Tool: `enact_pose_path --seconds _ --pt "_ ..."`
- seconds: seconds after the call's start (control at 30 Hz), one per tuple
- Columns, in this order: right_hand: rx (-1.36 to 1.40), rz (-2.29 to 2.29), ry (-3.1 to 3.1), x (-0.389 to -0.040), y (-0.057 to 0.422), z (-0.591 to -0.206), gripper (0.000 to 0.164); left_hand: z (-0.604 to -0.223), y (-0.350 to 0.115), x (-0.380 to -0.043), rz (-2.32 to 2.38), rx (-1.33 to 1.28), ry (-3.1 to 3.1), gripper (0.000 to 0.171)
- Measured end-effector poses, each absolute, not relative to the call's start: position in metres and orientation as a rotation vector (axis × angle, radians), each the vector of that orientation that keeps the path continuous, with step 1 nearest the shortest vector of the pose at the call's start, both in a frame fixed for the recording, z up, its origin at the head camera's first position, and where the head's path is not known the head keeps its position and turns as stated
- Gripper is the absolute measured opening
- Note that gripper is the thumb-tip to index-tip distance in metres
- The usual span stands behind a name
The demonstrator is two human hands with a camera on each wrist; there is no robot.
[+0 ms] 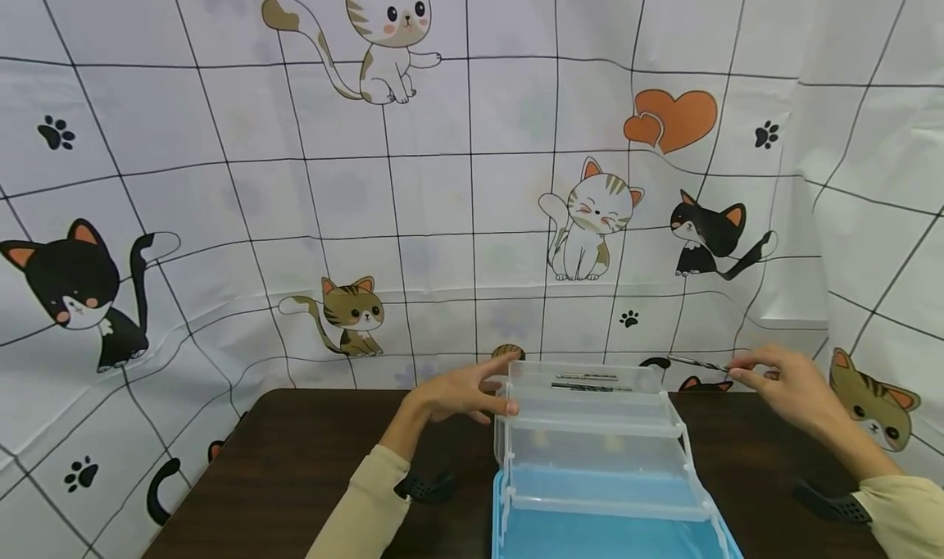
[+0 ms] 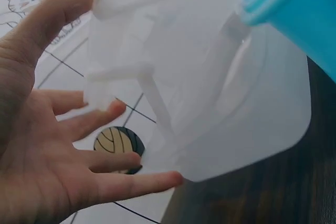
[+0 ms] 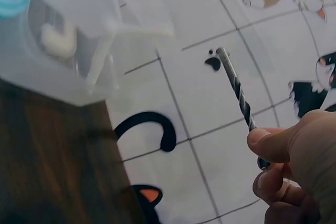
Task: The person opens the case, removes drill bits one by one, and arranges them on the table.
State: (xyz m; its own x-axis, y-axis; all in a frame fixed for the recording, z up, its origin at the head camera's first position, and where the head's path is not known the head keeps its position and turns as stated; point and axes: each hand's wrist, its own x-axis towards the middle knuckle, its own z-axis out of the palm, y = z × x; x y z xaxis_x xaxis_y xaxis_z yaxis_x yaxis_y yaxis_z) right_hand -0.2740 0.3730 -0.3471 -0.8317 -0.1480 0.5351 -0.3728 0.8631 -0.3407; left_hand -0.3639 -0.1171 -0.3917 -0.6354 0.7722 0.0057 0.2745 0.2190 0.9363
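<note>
My right hand (image 1: 792,383) pinches a metal drill bit (image 3: 239,92) between thumb and fingers, to the right of a storage box. The bit's smooth end points left, towards the box. The box has a blue base (image 1: 612,534) and clear plastic trays (image 1: 605,444) stepped up behind it. Two thin drill bits (image 1: 586,387) lie in the top tray. At that tray's left end, my left hand (image 1: 460,395) holds the edge between thumb and index finger. Its other fingers (image 2: 131,182) are spread beside the tray wall in the left wrist view.
The box stands on a dark brown wooden table (image 1: 317,461). Behind the table hangs a white sheet (image 1: 428,198) with grid lines and cartoon cats, close to the top tray. Dark straps (image 1: 428,487) sit at both wrists.
</note>
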Motion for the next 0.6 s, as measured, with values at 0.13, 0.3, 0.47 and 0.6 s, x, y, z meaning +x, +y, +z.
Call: enact_pose_path --seconds 0.13,0.3,0.47,0.6 --pt "0.344 0.668 -2.561 -0.277 0.388 -0.367 0.016 -0.386 -0.117 -0.358 1.429 0.901 2.021 0.101" --pt "0.336 0.719 -2.609 -0.284 0.395 -0.393 0.014 -0.377 -0.118 -0.350 1.469 0.823 1.992 0.100" --pt "0.341 0.758 -2.658 -0.290 0.396 -0.417 0.013 -0.373 -0.120 -0.346 1.479 0.780 1.961 0.102" --pt "0.333 0.757 -2.697 -0.296 0.398 -0.434 0.014 -0.371 -0.121 -0.346 1.482 0.779 1.949 0.102"
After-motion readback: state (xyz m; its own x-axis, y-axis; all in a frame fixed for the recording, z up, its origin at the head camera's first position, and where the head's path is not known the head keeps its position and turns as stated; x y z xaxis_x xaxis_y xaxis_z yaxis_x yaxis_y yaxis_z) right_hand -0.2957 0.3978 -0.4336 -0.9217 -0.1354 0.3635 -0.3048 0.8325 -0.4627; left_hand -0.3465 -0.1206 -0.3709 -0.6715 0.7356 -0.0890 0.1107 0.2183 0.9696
